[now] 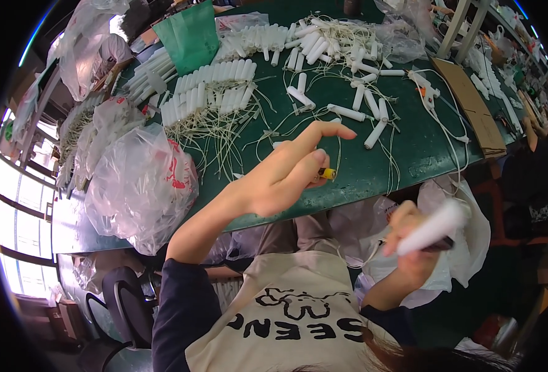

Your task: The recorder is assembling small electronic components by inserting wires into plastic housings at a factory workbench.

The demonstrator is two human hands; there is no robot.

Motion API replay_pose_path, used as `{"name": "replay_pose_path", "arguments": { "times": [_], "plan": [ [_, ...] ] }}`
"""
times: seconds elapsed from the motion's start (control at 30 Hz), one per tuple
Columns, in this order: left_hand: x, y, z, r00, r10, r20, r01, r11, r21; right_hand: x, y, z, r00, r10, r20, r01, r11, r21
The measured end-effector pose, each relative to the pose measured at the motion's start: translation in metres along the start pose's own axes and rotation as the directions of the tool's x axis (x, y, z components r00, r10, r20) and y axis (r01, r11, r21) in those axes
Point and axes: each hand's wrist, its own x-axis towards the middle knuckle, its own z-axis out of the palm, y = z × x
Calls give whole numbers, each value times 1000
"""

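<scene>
Above the table's near edge, my left hand (pixel 280 173) has its index finger stretched out and its other fingers curled round a small black-and-yellow thing (pixel 328 173). Most of that thing is hidden in the palm. To the right, over my lap, my right hand (pixel 404 224) grips a white plastic tube (pixel 434 228), smeared by motion. A dark piece (pixel 442 244) shows beside this tube, its kind unclear. Several loose white tubes (pixel 376 133) with thin wires lie on the green table (pixel 311 201) beyond my left hand.
Rows of wired white tubes (pixel 209 87) lie at the back left, near a clear plastic bag (pixel 137 186) and a green sheet (pixel 188 37). A white glue gun (pixel 425 90) with its cord lies right, beside a cardboard strip (pixel 471 111). White bags (pixel 466 248) hang below the edge.
</scene>
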Motion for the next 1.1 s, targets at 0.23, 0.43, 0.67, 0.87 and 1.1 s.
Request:
{"name": "replay_pose_path", "arguments": {
  "times": [0.23, 0.43, 0.67, 0.87, 1.1],
  "plan": [
    [-3, -5, -1, 987, 154, -50, -127, 928, 349, -8, 41, 13, 907, 422, 7, -375, 813, -446],
    [-2, -3, -5, 926, 373, 60, -330, 721, 609, -6, 42, 16, 898, 438, -31, -402, 793, -458],
    [-3, -1, -4, 875, 377, 303, -407, 238, 882, -5, 48, 22, 943, 333, -25, -278, 741, -611],
    [1, -6, -10, 894, 429, 128, -370, 546, 752, -9, 57, 22, 952, 304, -39, -268, 767, -583],
    [1, -7, -13, 936, 345, 72, -314, 723, 615, -9, 54, 26, 937, 350, -20, -299, 769, -566]
  ]
}}
